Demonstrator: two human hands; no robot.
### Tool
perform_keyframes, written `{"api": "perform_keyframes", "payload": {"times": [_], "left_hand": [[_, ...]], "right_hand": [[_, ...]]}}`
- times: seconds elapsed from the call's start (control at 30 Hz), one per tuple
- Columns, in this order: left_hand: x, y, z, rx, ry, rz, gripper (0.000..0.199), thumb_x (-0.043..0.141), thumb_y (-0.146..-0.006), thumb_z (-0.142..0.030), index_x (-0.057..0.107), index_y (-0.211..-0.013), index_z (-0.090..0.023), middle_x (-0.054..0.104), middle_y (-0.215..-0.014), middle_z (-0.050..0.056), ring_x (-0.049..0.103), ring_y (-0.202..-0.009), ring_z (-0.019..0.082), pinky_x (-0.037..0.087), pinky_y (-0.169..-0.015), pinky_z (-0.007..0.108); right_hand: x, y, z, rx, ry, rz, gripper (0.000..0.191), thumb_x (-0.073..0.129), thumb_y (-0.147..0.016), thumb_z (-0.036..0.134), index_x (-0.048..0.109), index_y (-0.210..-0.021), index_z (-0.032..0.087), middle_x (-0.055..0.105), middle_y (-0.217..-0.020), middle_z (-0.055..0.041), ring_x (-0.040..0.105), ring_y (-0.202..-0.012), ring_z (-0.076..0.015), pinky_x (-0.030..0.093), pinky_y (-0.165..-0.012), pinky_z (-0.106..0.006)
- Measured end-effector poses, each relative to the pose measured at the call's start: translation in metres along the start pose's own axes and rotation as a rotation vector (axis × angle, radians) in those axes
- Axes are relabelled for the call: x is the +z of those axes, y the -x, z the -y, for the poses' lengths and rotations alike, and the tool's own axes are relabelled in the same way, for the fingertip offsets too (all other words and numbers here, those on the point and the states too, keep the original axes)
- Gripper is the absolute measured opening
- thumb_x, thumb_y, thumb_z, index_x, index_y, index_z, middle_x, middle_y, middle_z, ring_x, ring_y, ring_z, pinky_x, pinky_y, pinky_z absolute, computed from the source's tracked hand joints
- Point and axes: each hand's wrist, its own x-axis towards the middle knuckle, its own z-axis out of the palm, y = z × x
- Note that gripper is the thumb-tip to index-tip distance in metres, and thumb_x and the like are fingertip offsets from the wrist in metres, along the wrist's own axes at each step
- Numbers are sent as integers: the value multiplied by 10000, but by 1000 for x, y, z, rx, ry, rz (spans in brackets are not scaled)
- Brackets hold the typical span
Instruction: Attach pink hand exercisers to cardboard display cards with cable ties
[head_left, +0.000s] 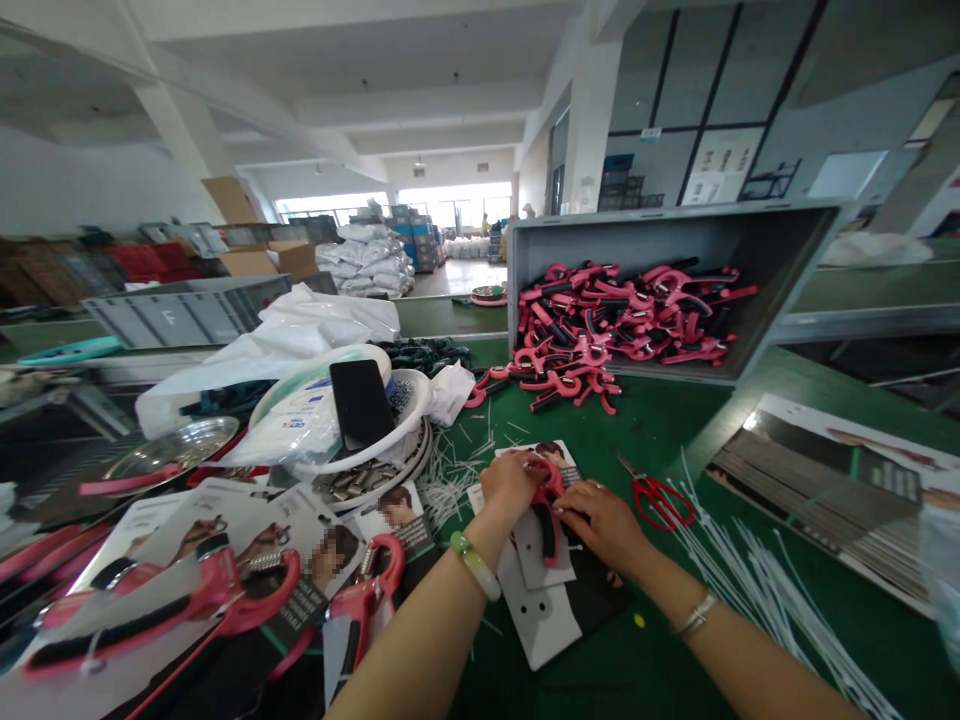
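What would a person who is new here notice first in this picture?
Probably the heap of pink hand grips spilling from the big grey crate lying on its side beyond the hands. Next, the red scissors right of the right hand, and the black phone on the white basket at left.

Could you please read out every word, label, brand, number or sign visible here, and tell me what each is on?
"F": side of the grey crate at left; beside it, unclear marks.
Blue letters, possibly "DET": clear plastic bag; uncertain.
Too small or blurred: print on the front-left cards, the bundled cards at right and the wall posters.
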Motion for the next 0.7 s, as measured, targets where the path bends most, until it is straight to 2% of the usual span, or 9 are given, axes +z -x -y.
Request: {"api": "perform_keyframes", "payload": {"times": [0.13,0.3,0.47,0.57,0.7], "left_hand": [[8,-6,7,-28,14,-39,362,568,-782,-481,648,-1061,-265,692,-1043,40,635,-885,207,456,-688,275],[5,-12,1,87,7,-32,194,553,-814,-383,702,-898,-290,694,-1011,12,616,-893,197,438,-732,281],[-6,9,0,256,-30,-42,153,552,-817,-279,696,-868,-288,681,-1040,-1,539,-1027,215,346,-929,376],[-7,23,5,362,-61,-36,179,527,-833,-247,685,-898,-302,698,-985,-2,538,-1003,217,286,-969,439],[-2,27,10,397,-59,-50,185,516,-848,-260,680,-912,-316,703,-990,-12,549,-984,214,228,-1001,483]], "right_hand": [[1,-3,2,23,-70,-29,153,544,-847,234,697,-845,234,675,-852,-29,597,-839,-167,456,-767,-295],[3,-2,1,95,-227,-40,167,539,-840,256,703,-828,225,665,-839,-33,596,-829,-175,445,-759,-301],[10,-7,0,240,-448,-92,228,521,-828,348,687,-764,205,651,-785,-25,598,-755,-166,448,-698,-282],[15,-9,-1,282,-472,-110,252,521,-812,380,677,-742,195,645,-727,-22,587,-695,-164,443,-645,-274],[19,-10,-1,324,-494,-118,269,538,-785,411,676,-726,188,626,-680,-18,565,-646,-161,426,-595,-267]]}}
